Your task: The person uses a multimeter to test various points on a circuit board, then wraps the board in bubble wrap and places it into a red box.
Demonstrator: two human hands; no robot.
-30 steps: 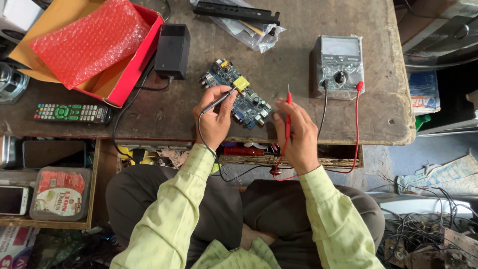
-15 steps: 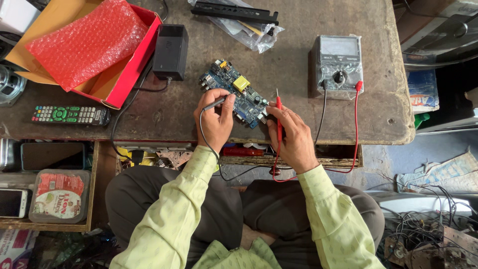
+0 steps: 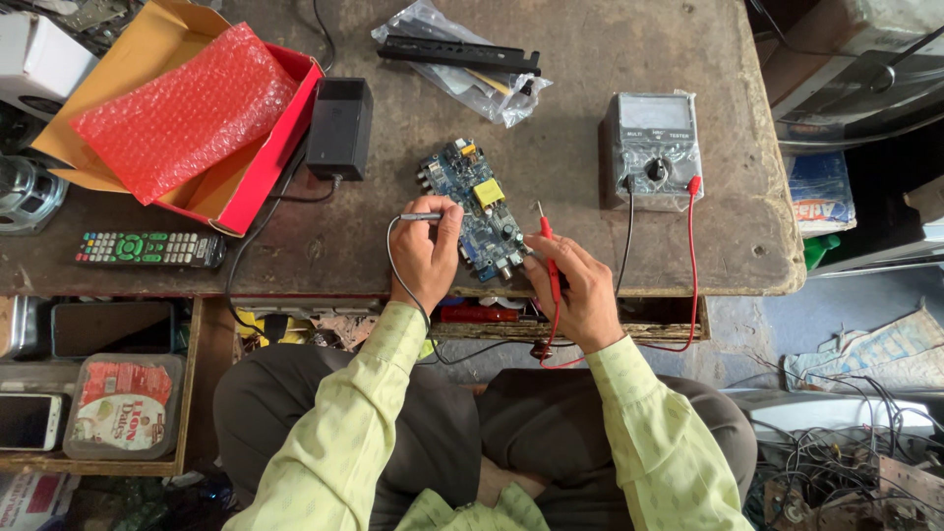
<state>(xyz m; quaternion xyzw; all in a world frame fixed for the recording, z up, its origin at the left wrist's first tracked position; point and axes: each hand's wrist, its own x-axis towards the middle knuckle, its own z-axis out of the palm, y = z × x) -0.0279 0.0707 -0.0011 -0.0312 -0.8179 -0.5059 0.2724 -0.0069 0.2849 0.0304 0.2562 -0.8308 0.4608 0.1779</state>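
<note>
Blue rectangular circuit board (image 3: 479, 209) at tabletop (image 3: 590, 59) centre. Left hand (image 3: 425, 258) grips black probe (image 3: 421, 216); right hand (image 3: 572, 285) grips red probe (image 3: 547, 241) at the board's edge. Grey analogue multimeter (image 3: 653, 149) nearby. Probing seemingly under way; steady tip contact needed.

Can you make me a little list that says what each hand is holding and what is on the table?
Left hand: holds thin black test probe.
Right hand: holds thin red test probe.
Between hands: small blue circuit board.
Right of board: grey box-shaped dial meter.
Left side: red cardboard box, red bubble wrap, black remote control.
Table: worn brown wooden table.
</note>
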